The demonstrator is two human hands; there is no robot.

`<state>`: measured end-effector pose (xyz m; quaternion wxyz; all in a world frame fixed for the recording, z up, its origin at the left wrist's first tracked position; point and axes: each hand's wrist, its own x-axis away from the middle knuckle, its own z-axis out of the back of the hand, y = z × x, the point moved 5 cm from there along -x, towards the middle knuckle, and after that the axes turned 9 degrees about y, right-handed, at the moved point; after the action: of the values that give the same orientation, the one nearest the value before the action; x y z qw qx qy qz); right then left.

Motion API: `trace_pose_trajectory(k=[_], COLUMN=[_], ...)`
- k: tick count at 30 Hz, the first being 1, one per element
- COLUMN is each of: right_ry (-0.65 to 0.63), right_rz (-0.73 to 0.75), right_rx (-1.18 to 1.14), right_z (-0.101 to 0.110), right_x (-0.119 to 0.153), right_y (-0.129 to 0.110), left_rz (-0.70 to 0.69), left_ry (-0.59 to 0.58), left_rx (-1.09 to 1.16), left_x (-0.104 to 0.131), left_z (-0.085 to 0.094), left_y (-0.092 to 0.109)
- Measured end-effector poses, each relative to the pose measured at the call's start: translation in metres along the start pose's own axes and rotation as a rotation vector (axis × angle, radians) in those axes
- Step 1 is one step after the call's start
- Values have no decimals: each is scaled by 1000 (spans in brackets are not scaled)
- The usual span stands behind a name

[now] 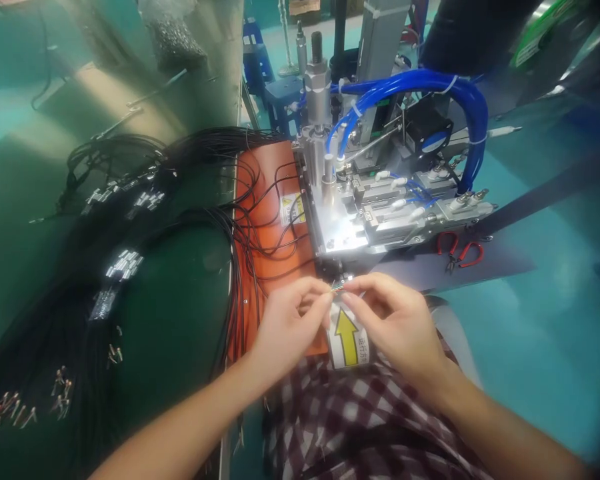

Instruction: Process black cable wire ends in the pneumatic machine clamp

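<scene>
My left hand [300, 313] and my right hand [390, 310] meet in front of the machine, each with thumb and forefinger pinched. Between the fingertips runs a short bundle of thin coloured wires [337, 288], held from both sides. Its ends are hidden under the fingers. Just below lies a white label with a yellow arrow [347, 337]. Left of my hands, black cables [250, 247] cross an orange board [275, 267].
A metal machine [380, 213] with blue air hoses [475, 120] stands ahead. Red-handled pliers [453, 257] lie on its right side. Black cable bundles with shiny connectors [124, 265] and bare wire ends [60, 393] cover much of the green table [180, 333].
</scene>
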<state>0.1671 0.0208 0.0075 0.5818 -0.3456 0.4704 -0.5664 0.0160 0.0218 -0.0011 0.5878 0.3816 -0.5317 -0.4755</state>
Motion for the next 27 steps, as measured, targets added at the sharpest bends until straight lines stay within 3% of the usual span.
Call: trace_pose_trajectory(k=[10,19,27], right_ry=[4,-54,-73], right_rz=[207,43,121], right_rx=[47,23,97], right_z=[-9,-8,-11], right_x=[4,-1,0], right_y=[-19,-8,-15], left_rz=[-65,-43,67], left_ry=[27,-5,46], left_rx=[50,184,238], left_x=[4,4,3], left_z=[-1,-1,4], left_y=[1,6,3])
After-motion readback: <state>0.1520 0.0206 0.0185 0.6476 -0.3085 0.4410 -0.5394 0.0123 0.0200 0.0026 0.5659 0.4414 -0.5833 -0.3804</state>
